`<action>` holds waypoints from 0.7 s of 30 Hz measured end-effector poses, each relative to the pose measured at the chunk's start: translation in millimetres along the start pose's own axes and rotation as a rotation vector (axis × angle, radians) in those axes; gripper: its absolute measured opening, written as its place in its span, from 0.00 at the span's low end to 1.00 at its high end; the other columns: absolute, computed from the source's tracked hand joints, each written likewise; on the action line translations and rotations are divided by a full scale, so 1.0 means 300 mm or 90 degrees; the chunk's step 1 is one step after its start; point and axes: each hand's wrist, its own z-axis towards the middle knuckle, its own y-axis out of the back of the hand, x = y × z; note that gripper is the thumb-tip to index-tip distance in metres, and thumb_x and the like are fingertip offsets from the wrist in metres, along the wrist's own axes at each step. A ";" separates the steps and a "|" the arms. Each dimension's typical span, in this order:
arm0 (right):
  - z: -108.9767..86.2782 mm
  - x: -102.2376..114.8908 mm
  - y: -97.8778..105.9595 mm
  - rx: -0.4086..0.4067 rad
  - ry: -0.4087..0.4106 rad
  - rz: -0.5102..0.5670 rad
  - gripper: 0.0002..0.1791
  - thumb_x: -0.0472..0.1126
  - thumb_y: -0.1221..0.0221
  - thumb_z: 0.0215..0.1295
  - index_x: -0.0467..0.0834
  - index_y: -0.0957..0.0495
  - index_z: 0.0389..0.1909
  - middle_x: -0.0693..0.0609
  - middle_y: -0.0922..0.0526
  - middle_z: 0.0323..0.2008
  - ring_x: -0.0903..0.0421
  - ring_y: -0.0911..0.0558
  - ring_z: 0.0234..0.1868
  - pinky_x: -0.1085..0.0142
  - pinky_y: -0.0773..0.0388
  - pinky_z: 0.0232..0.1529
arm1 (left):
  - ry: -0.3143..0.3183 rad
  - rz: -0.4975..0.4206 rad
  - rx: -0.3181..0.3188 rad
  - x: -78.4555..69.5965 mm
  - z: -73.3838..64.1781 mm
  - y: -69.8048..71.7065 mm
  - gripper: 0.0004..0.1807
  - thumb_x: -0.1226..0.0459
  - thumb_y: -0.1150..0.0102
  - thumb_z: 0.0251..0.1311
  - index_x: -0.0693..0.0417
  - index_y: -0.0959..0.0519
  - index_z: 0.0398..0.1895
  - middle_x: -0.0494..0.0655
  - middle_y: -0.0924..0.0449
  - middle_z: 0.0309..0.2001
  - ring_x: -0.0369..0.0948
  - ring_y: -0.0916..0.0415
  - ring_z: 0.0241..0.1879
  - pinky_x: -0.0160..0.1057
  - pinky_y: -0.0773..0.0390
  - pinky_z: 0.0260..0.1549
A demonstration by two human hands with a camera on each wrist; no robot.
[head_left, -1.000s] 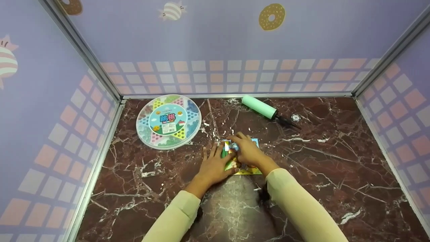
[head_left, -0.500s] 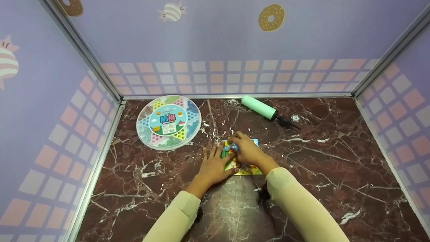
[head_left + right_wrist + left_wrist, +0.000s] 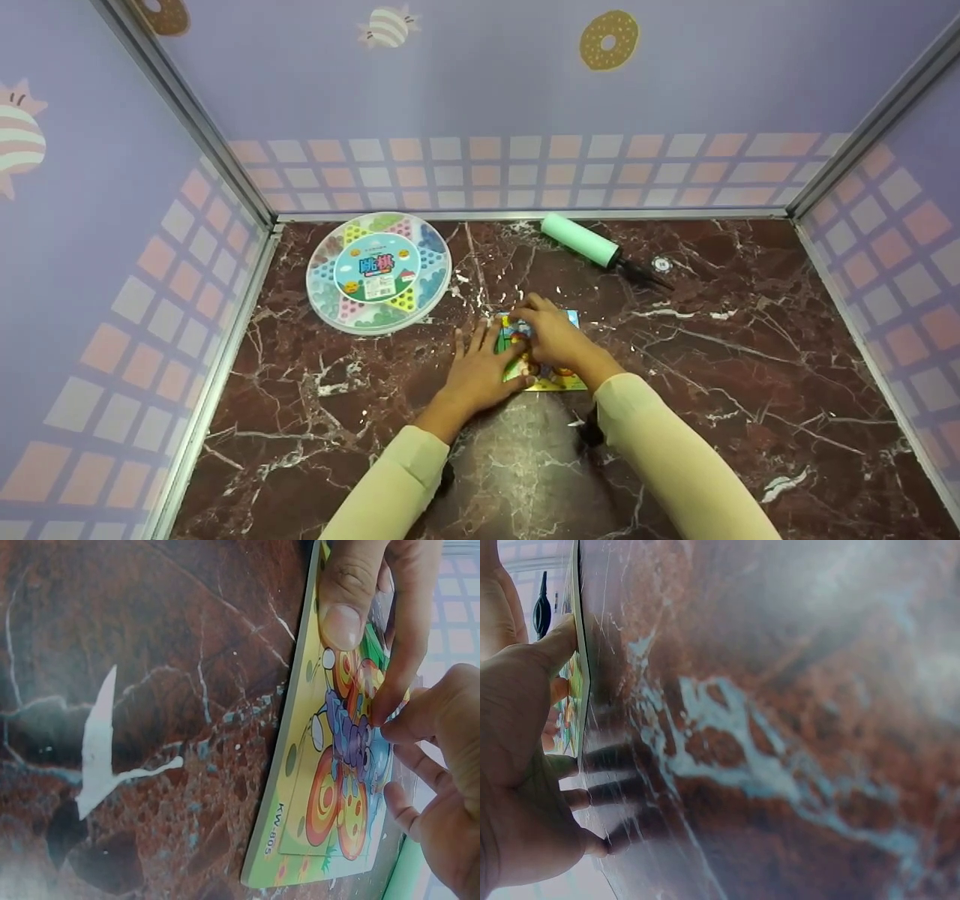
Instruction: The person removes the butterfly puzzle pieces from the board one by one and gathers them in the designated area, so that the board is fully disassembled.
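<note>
A thin puzzle board (image 3: pixel 559 385) with a cartoon butterfly and a yellow-green border, marked KW-805, lies flat on the marble tabletop. My left hand (image 3: pixel 480 373) lies over its left side with fingers spread; in the right wrist view its thumb (image 3: pixel 345 604) presses the border. My right hand (image 3: pixel 556 339) is over the upper middle of the board, fingers bent down. Seen from the right wrist, its fingertips (image 3: pixel 386 729) meet the picture right beside the left index fingertip. Whether they pinch a piece I cannot tell. The hands hide much of the picture.
A round Chinese checkers set (image 3: pixel 379 315) lies at the back left. Behind the right hand is a mint-green hand pump (image 3: pixel 581 241) with a black nozzle, next to a small round white token (image 3: pixel 661 264). Purple patterned walls (image 3: pixel 495 90) enclose three sides.
Over the last second the right hand's fingers shift very slightly on the board. Left hand and board stay in place.
</note>
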 end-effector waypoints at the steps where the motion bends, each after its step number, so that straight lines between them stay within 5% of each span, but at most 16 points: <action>1: 0.000 -0.001 0.001 0.001 0.003 0.001 0.33 0.20 0.36 0.57 0.38 0.16 0.67 0.41 0.21 0.64 0.39 0.20 0.66 0.39 0.20 0.70 | 0.001 0.001 0.000 0.000 0.000 0.000 0.41 0.30 0.47 0.75 0.30 0.33 0.86 0.60 0.56 0.92 0.63 0.58 0.91 0.79 0.60 0.84; 9: 0.001 -0.008 0.007 0.000 0.015 0.005 0.34 0.21 0.31 0.55 0.38 0.16 0.66 0.41 0.22 0.63 0.40 0.18 0.65 0.44 0.16 0.66 | 0.010 0.001 0.011 -0.002 0.002 0.001 0.41 0.30 0.48 0.76 0.28 0.35 0.87 0.58 0.56 0.92 0.63 0.60 0.91 0.77 0.62 0.84; 21: -0.017 -0.022 0.008 0.018 0.027 -0.026 0.23 0.24 0.33 0.66 0.44 0.11 0.60 0.44 0.19 0.69 0.38 0.22 0.70 0.26 0.25 0.68 | -0.005 -0.005 -0.002 0.003 0.000 -0.003 0.40 0.30 0.48 0.76 0.28 0.34 0.86 0.59 0.55 0.92 0.64 0.57 0.90 0.79 0.58 0.83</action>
